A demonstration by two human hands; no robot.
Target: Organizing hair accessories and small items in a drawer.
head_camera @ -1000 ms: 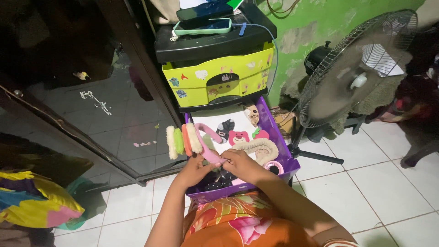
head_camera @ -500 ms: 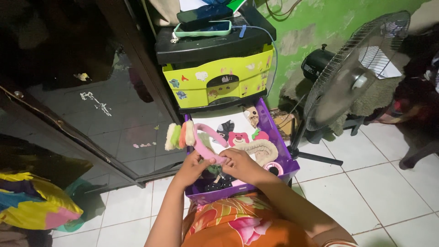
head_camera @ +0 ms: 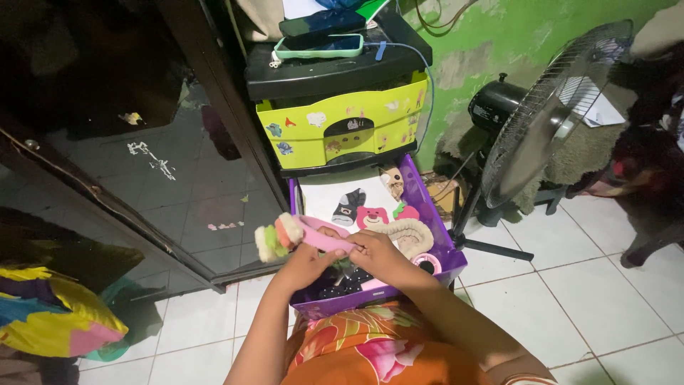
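Both hands meet over an open purple drawer [head_camera: 447,251] pulled out at the bottom of a small plastic cabinet, and together they hold a pink headband [head_camera: 324,237] level above it. The left hand [head_camera: 308,262] curls around the band near the fluffy bobbles [head_camera: 279,236] at its outer end, fingers pressed together around it; the right hand [head_camera: 376,255] pinches the other stretch, which keeps the band steady and clear of the clutter below. That clutter lies loose in the drawer: a beige padded headband [head_camera: 412,234], a pink bear clip [head_camera: 371,215], and a tape roll [head_camera: 426,264]. Dark items sit under the hands, though I cannot make them out. A phone [head_camera: 322,46] rests on the cabinet top [head_camera: 335,71], charging by cable, and a standing fan [head_camera: 541,114] stands just beside the drawer.
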